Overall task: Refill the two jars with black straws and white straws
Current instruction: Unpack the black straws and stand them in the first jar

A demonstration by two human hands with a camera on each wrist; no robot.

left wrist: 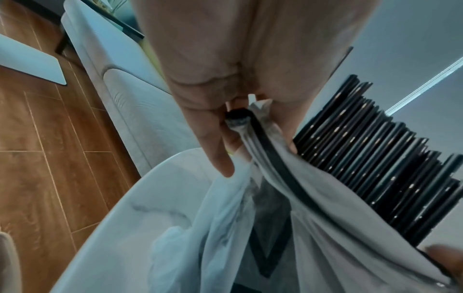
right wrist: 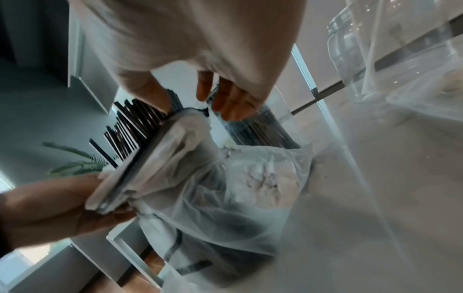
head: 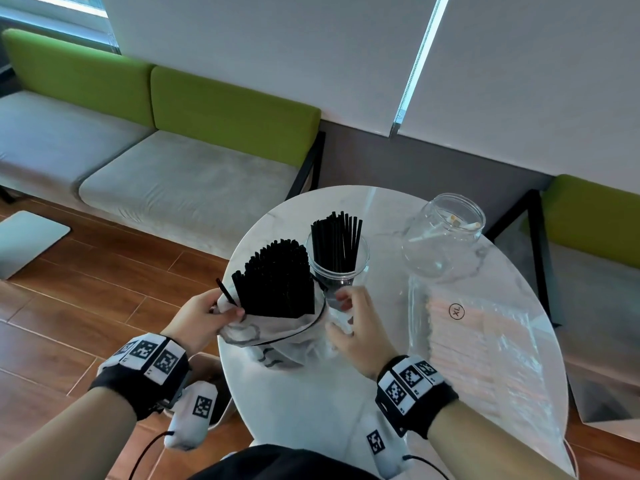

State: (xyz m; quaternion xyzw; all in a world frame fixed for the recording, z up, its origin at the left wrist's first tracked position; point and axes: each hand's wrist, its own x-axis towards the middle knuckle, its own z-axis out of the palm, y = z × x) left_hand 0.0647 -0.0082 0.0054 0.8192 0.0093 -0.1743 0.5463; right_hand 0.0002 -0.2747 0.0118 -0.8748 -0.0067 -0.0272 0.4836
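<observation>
While my left hand pinches the rolled-down rim of the plastic bag at its left side, my right hand has its fingers curled on the crumpled plastic at the bag's right side. A thick bundle of black straws stands up out of the bag's mouth between my hands, with one loose straw leaning out beside my left fingers. Just behind the bag, the smaller jar holds more black straws upright. The bigger glass jar stands well apart to the right, with only a few white straws inside. A clear packet of white straws lies flat on the round marble table, near my right hand.
</observation>
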